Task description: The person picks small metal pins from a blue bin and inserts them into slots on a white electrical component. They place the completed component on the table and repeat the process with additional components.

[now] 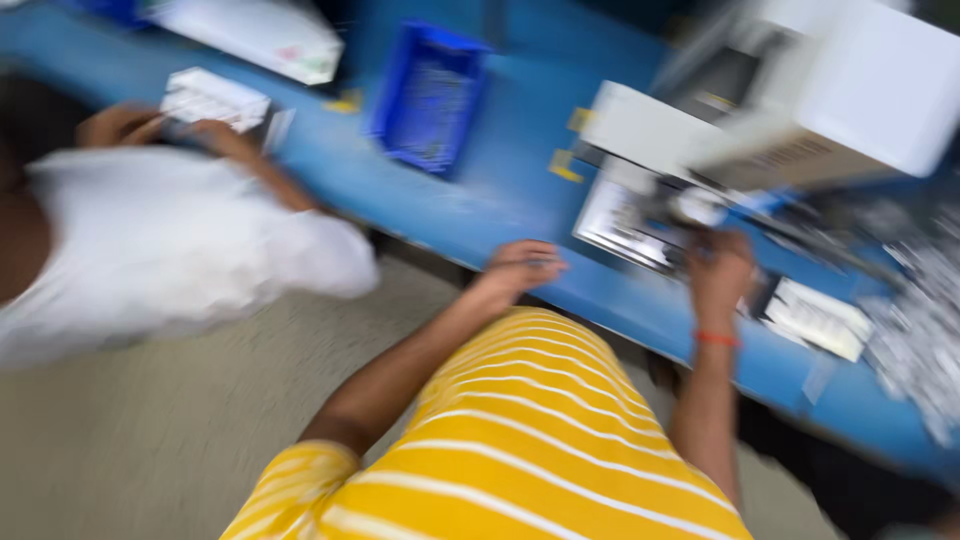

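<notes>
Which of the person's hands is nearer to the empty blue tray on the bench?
Left. The left hand rests on the bench edge just below and right of the blue tray; the right hand is farther right, at the white machine.

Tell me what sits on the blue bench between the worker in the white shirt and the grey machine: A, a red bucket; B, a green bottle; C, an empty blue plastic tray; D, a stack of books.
C: an empty blue plastic tray sits on the blue bench, between the person in the white shirt and the grey machine.
</notes>
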